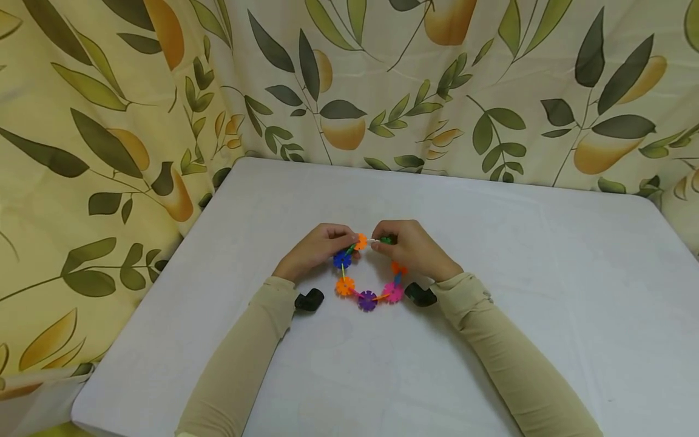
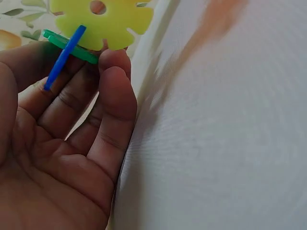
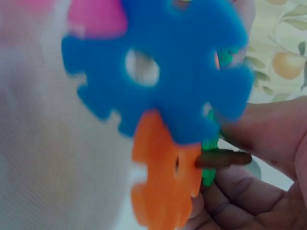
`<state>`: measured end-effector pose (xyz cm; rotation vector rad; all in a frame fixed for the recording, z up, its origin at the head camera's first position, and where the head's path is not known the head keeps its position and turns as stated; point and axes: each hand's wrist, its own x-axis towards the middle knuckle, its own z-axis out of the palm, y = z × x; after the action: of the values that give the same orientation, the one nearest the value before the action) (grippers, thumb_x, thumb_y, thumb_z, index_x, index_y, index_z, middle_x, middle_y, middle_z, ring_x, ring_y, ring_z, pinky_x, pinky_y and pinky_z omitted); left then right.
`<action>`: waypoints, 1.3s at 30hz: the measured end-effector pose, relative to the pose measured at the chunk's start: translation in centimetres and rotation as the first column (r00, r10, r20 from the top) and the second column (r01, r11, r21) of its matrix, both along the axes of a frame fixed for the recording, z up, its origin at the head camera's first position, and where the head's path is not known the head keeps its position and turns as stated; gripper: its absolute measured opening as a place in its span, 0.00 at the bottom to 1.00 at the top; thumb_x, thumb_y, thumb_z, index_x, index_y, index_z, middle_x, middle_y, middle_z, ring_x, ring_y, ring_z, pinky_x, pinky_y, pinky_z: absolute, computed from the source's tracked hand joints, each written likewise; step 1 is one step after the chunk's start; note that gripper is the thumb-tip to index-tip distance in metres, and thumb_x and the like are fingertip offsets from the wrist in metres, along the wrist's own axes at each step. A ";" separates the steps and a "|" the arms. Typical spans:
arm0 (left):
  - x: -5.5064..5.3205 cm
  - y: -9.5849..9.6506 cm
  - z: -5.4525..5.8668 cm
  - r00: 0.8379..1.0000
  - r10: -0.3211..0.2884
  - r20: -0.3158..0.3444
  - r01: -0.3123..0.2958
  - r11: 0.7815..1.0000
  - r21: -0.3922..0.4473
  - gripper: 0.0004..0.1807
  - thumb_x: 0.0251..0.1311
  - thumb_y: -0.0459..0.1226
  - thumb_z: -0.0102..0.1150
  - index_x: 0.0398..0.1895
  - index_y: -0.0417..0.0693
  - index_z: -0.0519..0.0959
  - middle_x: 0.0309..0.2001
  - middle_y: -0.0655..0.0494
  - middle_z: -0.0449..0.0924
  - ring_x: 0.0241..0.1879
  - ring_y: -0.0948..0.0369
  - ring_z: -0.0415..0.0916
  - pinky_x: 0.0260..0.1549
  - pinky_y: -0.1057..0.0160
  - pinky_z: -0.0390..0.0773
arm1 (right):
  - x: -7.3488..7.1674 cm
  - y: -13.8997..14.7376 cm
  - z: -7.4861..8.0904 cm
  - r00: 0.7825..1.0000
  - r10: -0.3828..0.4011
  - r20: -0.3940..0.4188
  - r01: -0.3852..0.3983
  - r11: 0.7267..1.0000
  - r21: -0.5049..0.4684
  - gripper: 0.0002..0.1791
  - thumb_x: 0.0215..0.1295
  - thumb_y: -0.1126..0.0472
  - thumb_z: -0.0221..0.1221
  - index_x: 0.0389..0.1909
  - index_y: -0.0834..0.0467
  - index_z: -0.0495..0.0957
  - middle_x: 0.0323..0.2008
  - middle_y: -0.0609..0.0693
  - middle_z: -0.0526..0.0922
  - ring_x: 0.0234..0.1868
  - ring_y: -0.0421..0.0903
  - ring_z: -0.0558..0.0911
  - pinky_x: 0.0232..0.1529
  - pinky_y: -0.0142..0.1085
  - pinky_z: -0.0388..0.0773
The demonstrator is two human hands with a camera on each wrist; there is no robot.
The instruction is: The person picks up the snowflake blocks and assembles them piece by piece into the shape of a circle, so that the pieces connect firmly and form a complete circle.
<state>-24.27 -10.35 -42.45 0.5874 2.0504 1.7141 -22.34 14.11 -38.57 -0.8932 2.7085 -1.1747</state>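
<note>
A ring-shaped chain of notched interlocking plastic discs (image 1: 368, 301) in several colours is between both hands, over the white table. My left hand (image 1: 326, 246) pinches the chain at its upper left, beside an orange disc (image 1: 360, 242). In the left wrist view, a green disc (image 2: 72, 46) is at those fingers, with a yellow disc (image 2: 108, 24) and an edge-on blue disc (image 2: 64, 58) joined close by. Opposite, my right hand (image 1: 412, 246) grips the chain's upper right, around a green disc (image 1: 387, 240). Blue (image 3: 182, 62) and orange discs (image 3: 165, 172) fill the right wrist view, partly covering that hand's fingers.
The white-covered table (image 1: 524, 273) extends around the hands. Behind it and along the left hangs a leaf-and-fruit patterned curtain (image 1: 398, 85). A small black device sits beside each wrist, the left one (image 1: 309, 300) and the right one (image 1: 420, 294).
</note>
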 end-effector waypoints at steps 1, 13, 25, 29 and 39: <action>0.0 0.1 0.1 1.000 0.003 -0.004 -0.003 1.000 -0.005 0.15 0.82 0.39 0.55 0.46 0.36 0.86 0.37 0.47 0.89 0.41 0.55 0.82 0.52 0.61 0.76 | 0.1 0.0 0.0 1.000 -0.001 0.005 0.001 1.000 0.000 0.02 0.73 0.68 0.67 0.39 0.62 0.86 0.31 0.50 0.84 0.29 0.47 0.78 0.34 0.39 0.76; 0.2 0.8 0.0 0.998 0.056 -0.013 -0.057 0.998 -0.030 0.14 0.81 0.36 0.56 0.48 0.33 0.87 0.35 0.49 0.89 0.42 0.57 0.82 0.55 0.61 0.77 | 0.4 -0.4 -0.1 0.999 -0.006 -0.035 0.007 1.000 0.008 0.10 0.71 0.69 0.69 0.29 0.58 0.82 0.22 0.45 0.77 0.24 0.44 0.73 0.29 0.38 0.70; 0.3 1.1 -0.1 0.993 0.117 -0.023 -0.118 0.990 -0.083 0.14 0.79 0.37 0.60 0.50 0.35 0.89 0.37 0.50 0.90 0.46 0.59 0.83 0.60 0.58 0.76 | 0.2 -0.5 -0.8 0.996 -0.003 -0.095 0.002 1.000 -0.012 0.13 0.67 0.73 0.70 0.25 0.59 0.82 0.22 0.46 0.77 0.25 0.44 0.72 0.29 0.37 0.68; 0.3 1.2 -0.1 0.995 0.102 -0.007 -0.102 0.992 -0.079 0.14 0.79 0.38 0.60 0.48 0.35 0.89 0.32 0.51 0.89 0.34 0.60 0.83 0.47 0.63 0.80 | 0.2 -0.7 -1.0 0.991 0.034 -0.126 -0.036 0.999 -0.012 0.15 0.64 0.77 0.69 0.22 0.60 0.79 0.22 0.46 0.76 0.26 0.44 0.71 0.30 0.37 0.68; 0.2 1.4 -0.6 0.994 0.036 0.099 -0.043 0.997 0.064 0.17 0.84 0.37 0.53 0.47 0.29 0.84 0.36 0.43 0.88 0.31 0.57 0.81 0.34 0.63 0.83 | 0.2 -0.4 -0.7 0.995 -0.002 -0.099 0.003 1.000 0.009 0.11 0.68 0.71 0.71 0.27 0.59 0.82 0.26 0.48 0.83 0.26 0.44 0.75 0.31 0.38 0.72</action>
<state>-24.06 -8.97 -43.03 0.4765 1.9565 1.8031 -22.16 13.74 -39.23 -0.9722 2.7905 -1.1480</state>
